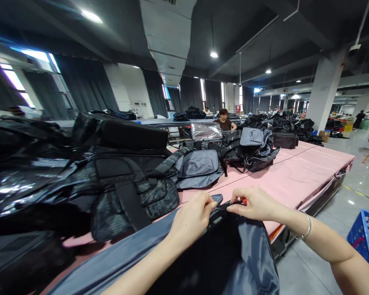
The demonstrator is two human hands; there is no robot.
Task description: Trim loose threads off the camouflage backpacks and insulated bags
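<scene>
Right at the near edge of the pink worktop (295, 176), the head view shows a grey bag (252, 254) lying open beneath both hands, its dark inside facing up. Closed in a pinch, the left hand (192, 217) grips the bag's top edge, just beside the right hand (255, 203), whose fingers are also pinched shut on the same edge (a small red part (244, 201) shows at its fingertips). Behind the left hand lies a pile of dark bags (110, 176). A blue basket (365, 237) stands on the floor to the right.
</scene>
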